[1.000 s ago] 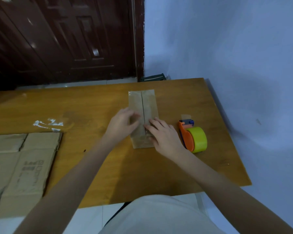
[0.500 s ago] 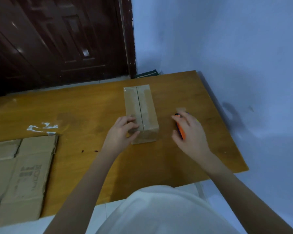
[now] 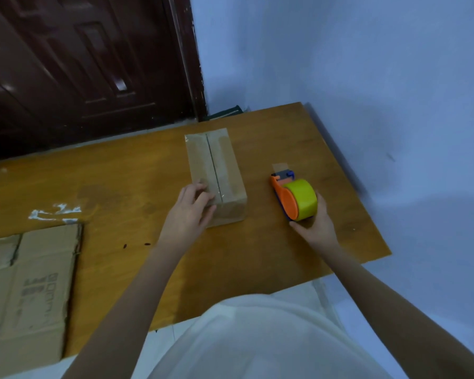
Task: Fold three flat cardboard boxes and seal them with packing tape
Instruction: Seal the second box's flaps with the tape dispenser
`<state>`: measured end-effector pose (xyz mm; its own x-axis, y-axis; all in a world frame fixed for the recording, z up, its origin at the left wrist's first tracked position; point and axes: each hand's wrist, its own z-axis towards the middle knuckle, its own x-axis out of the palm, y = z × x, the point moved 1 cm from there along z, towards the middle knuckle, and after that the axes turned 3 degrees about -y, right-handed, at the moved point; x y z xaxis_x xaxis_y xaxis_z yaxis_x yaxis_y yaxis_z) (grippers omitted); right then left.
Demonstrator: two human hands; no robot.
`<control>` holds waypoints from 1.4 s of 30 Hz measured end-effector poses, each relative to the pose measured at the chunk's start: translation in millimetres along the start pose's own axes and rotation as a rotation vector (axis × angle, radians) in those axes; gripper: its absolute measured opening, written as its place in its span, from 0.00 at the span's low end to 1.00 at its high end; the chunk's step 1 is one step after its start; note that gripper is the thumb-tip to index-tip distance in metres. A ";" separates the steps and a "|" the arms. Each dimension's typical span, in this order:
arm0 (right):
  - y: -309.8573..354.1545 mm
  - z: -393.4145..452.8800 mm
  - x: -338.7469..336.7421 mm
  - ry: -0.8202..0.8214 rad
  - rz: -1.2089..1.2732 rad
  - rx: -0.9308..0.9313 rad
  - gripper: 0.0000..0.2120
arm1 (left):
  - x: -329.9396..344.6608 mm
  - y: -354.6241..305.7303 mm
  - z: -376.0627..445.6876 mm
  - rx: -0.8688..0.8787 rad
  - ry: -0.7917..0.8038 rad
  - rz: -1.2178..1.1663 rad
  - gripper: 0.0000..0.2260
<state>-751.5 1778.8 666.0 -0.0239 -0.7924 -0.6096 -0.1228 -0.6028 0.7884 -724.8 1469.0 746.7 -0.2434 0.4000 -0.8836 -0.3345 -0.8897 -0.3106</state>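
Folded box sits mid-table, long axis running away from me, top flaps closed with clear tape along the centre seam. My left hand is on its near-left corner, fingers curled over the top edge and holding it down. My right hand is wrapped around the tape dispenser from the near side, gripping it (orange body, yellow-green roll, blue bit at the far end). Dispenser is to the right of the box, apart from it, with a short tab of tape sticking out at its far end; I can't tell if it rests on the wooden table or is just off it. Flat cardboard lies at the left near edge of the table, well apart from the box, overhanging toward me. White tape scraps are stuck on the table just beyond it. Dark door and blue wall are behind.
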 end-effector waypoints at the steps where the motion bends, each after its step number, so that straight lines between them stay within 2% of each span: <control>1: -2.3 2.3 1.1 -0.004 0.019 0.012 0.47 | -0.5 -0.7 0.1 -0.001 -0.012 -0.007 0.08; 8: -12.3 2.1 3.6 0.071 0.002 -0.005 0.49 | -1.8 -6.4 1.1 0.073 -0.121 0.076 0.03; 13: -12.7 -3.2 5.3 -0.029 -0.061 -0.117 0.37 | -0.4 -7.8 -2.4 0.114 -0.145 0.050 0.04; 16: -9.1 -0.4 9.9 -0.007 -0.093 -0.138 0.24 | 0.5 -4.3 -4.9 0.118 -0.147 0.010 0.05; 18: -6.2 3.4 12.3 0.023 -0.131 -0.105 0.19 | 1.4 -0.2 -5.6 0.117 -0.128 0.007 0.06; 23: -0.1 5.2 15.0 0.018 -0.171 -0.111 0.16 | -1.7 7.1 -6.4 0.076 -0.092 -0.033 0.08; 28: 26.6 9.7 11.5 -0.014 -0.195 -0.263 0.14 | -7.2 4.3 0.5 0.073 -0.083 0.059 0.07; 32: 57.6 10.2 1.5 -0.008 -0.022 -0.309 0.16 | -4.7 -0.9 5.8 0.015 -0.007 -0.100 0.10; 35: 84.0 11.5 -7.4 -0.017 0.062 -0.335 0.18 | -3.9 1.1 5.2 -0.070 -0.012 -0.172 0.10; 40: 128.7 3.2 -19.0 -0.009 0.408 -0.398 0.23 | -5.2 1.0 0.8 -0.024 -0.067 -0.080 0.08; 42: 146.3 -0.2 -25.3 -0.009 0.499 -0.451 0.22 | -5.6 -2.4 1.1 -0.015 -0.098 -0.011 0.07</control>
<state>-768.6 1710.6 796.7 0.0208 -0.9865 -0.1626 0.3321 -0.1466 0.9318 -723.6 1469.2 752.8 -0.3279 0.4285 -0.8420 -0.3239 -0.8882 -0.3259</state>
